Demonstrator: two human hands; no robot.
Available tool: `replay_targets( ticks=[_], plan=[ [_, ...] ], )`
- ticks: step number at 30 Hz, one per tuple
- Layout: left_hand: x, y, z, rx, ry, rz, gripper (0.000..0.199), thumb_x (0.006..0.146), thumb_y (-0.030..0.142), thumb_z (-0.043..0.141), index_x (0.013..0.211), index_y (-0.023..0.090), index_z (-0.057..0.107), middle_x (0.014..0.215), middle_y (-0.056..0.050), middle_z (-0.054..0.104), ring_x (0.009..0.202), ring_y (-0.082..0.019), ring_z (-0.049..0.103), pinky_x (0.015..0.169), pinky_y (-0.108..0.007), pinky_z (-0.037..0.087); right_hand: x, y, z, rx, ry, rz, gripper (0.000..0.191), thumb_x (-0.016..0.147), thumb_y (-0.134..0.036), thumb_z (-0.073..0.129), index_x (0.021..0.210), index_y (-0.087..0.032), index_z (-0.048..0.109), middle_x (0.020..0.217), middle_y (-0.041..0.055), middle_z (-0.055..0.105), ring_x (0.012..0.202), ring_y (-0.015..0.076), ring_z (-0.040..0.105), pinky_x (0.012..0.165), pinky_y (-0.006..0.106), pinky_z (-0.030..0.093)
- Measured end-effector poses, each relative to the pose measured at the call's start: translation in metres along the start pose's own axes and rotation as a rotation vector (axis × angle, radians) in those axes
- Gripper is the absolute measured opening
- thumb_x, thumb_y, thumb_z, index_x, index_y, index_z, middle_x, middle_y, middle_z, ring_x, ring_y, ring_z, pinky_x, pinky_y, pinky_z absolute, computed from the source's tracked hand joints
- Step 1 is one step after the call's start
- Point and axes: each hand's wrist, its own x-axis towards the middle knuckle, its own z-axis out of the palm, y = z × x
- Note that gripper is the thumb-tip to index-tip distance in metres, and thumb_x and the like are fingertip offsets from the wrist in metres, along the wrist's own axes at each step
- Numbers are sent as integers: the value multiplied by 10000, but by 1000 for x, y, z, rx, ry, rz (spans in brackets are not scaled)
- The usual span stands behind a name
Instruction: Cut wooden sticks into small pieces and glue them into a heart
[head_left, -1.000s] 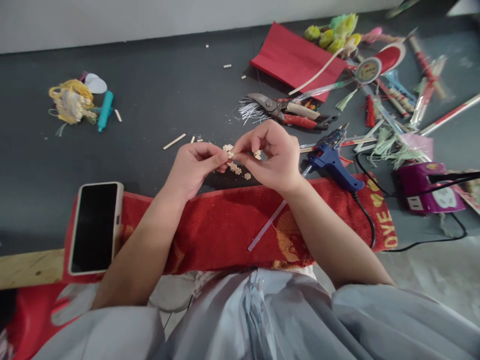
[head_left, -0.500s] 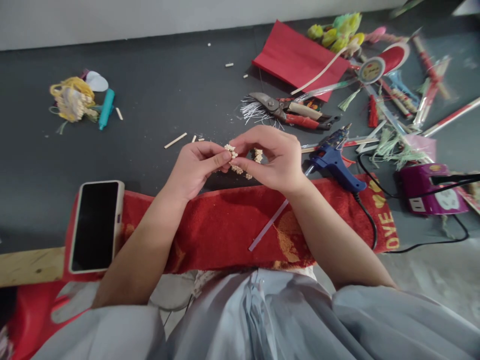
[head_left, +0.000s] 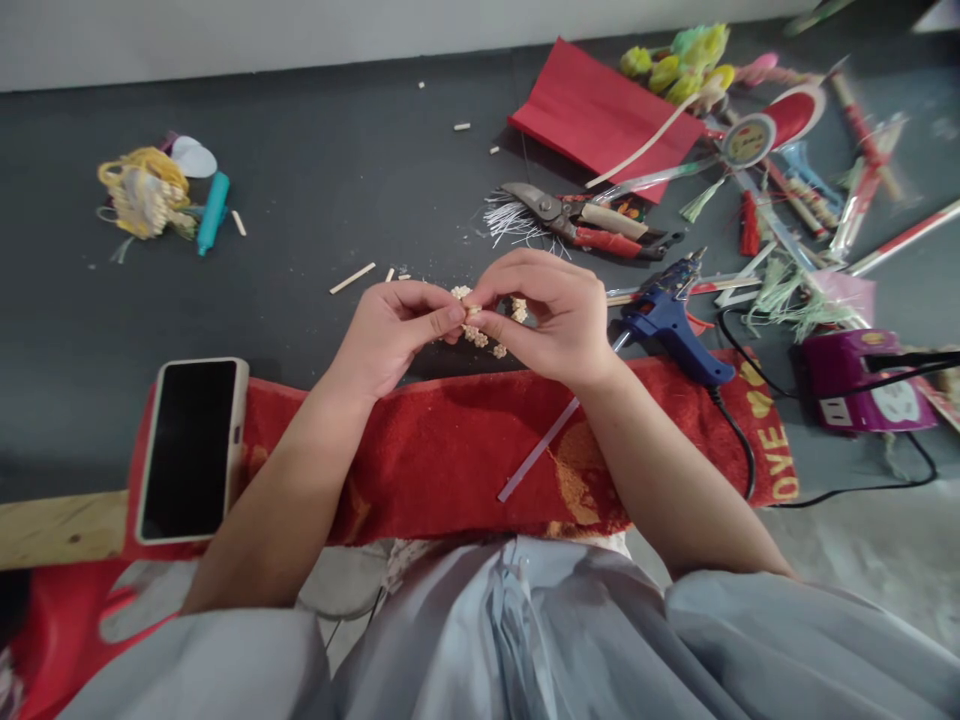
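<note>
My left hand and my right hand meet over the dark table, thumbs and fingertips pinched close together. Between them is a small cream-coloured flower-like piece, which both hands grip; the fingers partly cover it. More cream pieces of the same kind lie just below the fingertips, and others show inside the curl of my right hand. Beside my left hand lie a thin pale stick and a few short cut bits. My forearms rest across a red towel.
A blue glue gun with a long clear glue stick lies right of my right hand, its cord trailing. Pruning shears and red paper are beyond. A phone sits at left, a teal tube behind it. Craft scraps crowd the right.
My right fingertips have shifted slightly on the cream piece, which appears turned between the hands. The whole view has moved very little; other things stay put.
</note>
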Motion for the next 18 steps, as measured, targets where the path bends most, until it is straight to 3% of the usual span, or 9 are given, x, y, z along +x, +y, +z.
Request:
replay_targets(
  ticks=[5,11,18],
  plan=[
    [0,-2,0,8,-10,56,352,533,465,945,625,179,762,583,-2,675,557,-74,591,570,-211,504,0,-1,1,-6,0,29,148,890,-366,696,867,-222,721,816,17,699,760,142,650,732,320,578],
    [0,-4,-1,25,-5,140,338,549,468,939,629,193,760,596,6,673,552,-79,591,555,-222,506,-1,-2,5,146,58,74,165,860,-360,741,854,-197,717,787,16,700,736,126,653,687,286,573],
    [2,-9,-5,202,38,354,309,632,482,897,681,210,758,693,3,709,626,-105,645,587,-246,532,-2,-4,5,221,51,176,198,860,-397,740,891,-203,714,842,26,702,776,131,674,718,296,605]
  ],
)
